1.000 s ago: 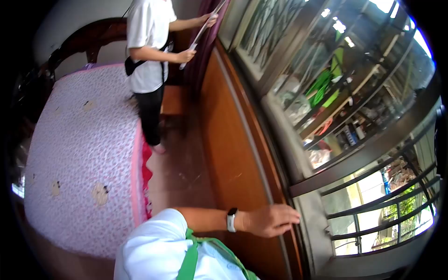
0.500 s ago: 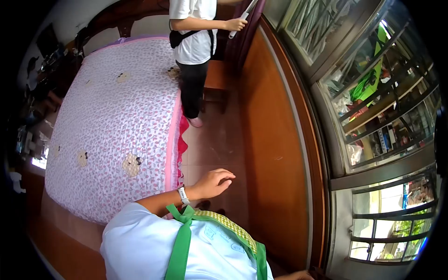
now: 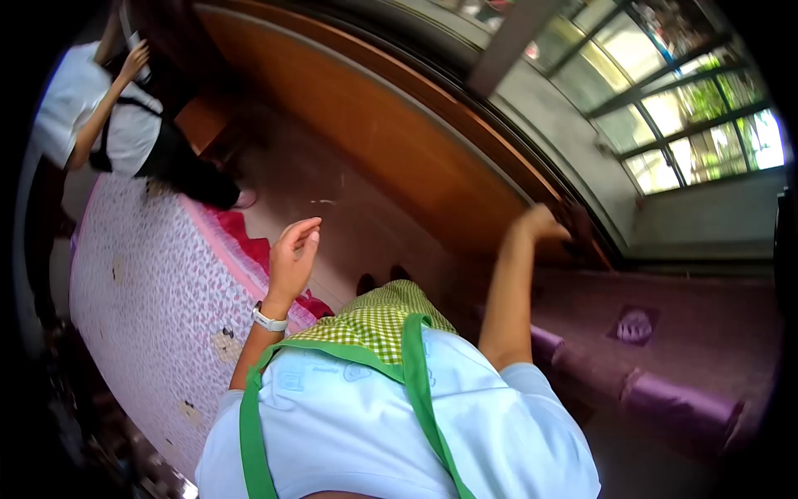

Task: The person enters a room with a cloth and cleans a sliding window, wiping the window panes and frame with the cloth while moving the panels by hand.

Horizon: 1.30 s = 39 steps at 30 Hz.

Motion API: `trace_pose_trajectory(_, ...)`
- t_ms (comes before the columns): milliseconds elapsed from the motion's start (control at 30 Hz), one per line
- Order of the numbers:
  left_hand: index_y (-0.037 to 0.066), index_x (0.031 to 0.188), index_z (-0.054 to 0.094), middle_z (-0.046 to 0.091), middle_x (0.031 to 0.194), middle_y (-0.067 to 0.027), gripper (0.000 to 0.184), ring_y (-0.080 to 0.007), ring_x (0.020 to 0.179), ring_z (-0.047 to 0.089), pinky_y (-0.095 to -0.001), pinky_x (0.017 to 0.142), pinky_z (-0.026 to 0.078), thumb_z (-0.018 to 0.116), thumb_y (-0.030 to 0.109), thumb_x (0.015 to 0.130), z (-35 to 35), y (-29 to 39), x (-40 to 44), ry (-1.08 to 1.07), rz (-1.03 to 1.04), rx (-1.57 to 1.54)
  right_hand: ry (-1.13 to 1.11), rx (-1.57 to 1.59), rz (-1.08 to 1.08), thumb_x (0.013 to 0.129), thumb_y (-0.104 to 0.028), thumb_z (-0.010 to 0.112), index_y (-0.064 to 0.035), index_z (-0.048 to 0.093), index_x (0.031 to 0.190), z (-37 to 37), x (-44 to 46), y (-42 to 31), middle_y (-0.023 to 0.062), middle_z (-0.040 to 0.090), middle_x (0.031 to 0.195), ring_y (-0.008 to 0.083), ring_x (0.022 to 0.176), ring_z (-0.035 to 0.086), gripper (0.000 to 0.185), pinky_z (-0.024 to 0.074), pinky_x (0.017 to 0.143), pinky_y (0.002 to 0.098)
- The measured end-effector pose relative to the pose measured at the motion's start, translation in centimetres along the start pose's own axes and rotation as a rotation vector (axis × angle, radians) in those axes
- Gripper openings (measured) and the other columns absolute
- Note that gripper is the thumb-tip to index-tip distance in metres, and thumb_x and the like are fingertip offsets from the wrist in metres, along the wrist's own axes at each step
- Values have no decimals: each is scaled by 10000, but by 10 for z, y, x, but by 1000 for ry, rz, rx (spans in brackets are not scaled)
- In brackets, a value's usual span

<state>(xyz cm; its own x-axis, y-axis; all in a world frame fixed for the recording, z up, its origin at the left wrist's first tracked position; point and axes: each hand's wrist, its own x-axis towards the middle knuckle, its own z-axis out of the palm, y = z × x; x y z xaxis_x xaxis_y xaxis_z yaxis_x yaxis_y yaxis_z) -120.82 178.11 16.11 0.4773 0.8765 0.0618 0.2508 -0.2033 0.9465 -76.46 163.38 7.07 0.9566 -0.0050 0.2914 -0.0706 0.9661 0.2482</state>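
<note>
My left hand (image 3: 295, 256) is raised above the floor beside the bed, with a white watch on its wrist. Its fingers are loosely curved and apart from the thumb, and nothing is in it. To the right, my right hand (image 3: 540, 223) is at the wooden window ledge (image 3: 490, 170), next to a dark reddish-brown object (image 3: 585, 231). Blur hides its fingertips, so whether it grips that object cannot be seen. I wear a green checked apron (image 3: 366, 328) over a light blue shirt.
A bed with a patterned pink-edged cover (image 3: 166, 283) runs along the left. Another person (image 3: 125, 125) stands beyond it, holding a pale stick-like tool. Barred windows (image 3: 682, 108) are at upper right. A purple curtain (image 3: 665, 407) hangs at lower right.
My view has swung to the right, bringing the purple curtain and my whole right forearm into sight. The bed and the other person now appear further left. My left hand stays raised.
</note>
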Motion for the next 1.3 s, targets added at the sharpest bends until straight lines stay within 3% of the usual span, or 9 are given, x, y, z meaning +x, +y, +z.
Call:
trace_pose_trajectory(267,-21,1135,596,603,1087,-86,238,-138,997,600,-238,866,469,535,43,915,51,16,14,-276,54,-39,433,-447,-328,930,-313,562,-139,507,1132,83,-68,115,31,586,931,157,808,564,272,476,785,253)
trace_pose_trajectory(333,-17,1131,600,597,1096,-79,235,-137,998,599,-238,866,470,535,41,913,62,17,14,-343,99,-47,455,-1241,38,928,-186,536,-114,499,1130,142,-86,93,58,592,898,187,716,586,218,520,640,298)
trace_pose_trajectory(433,-14,1120,607,594,1105,-80,229,-139,998,598,-242,862,473,540,40,908,81,21,15,-420,99,-56,585,-869,20,910,-145,530,-78,574,937,149,-59,20,78,607,800,203,647,591,85,519,514,336)
trace_pose_trajectory(533,-8,1112,615,601,1092,-84,226,-140,987,602,-245,852,477,548,43,902,97,22,19,-435,147,-77,549,-834,433,805,-154,570,-107,566,765,152,-7,-97,53,553,661,147,514,500,62,358,410,246)
trace_pose_trajectory(633,-7,1102,620,611,1070,-89,223,-146,973,608,-251,844,481,551,51,898,110,29,27,-462,118,-58,607,-1050,166,758,-122,583,-98,603,804,149,30,-183,62,568,652,185,526,532,55,428,449,273)
trace_pose_trajectory(733,-3,1101,623,621,1049,-91,226,-153,964,613,-259,842,484,556,64,895,119,32,32,-473,156,-64,906,-1363,-322,759,-20,536,132,588,1014,172,29,-209,197,625,1027,309,886,646,301,574,753,384)
trace_pose_trajectory(900,-1,1096,626,625,1055,-103,228,-170,960,617,-270,841,489,562,72,889,117,28,39,-437,148,-37,215,-1974,-546,764,36,596,116,570,1056,140,12,-162,121,591,1058,200,888,567,303,484,813,312)
trace_pose_trajectory(1167,18,1074,639,628,1049,-105,210,-177,957,613,-272,814,499,564,80,889,94,17,40,-320,-2,-39,327,-1740,-476,895,-49,485,-33,522,1024,95,-18,13,62,560,993,191,892,543,135,457,795,316)
trace_pose_trajectory(1300,37,997,656,636,914,-145,198,-269,783,609,-352,725,497,571,148,857,86,-1,38,-167,128,100,-198,-1887,-584,946,-169,408,-64,520,1076,-28,-6,39,64,575,1063,215,960,554,201,484,792,356)
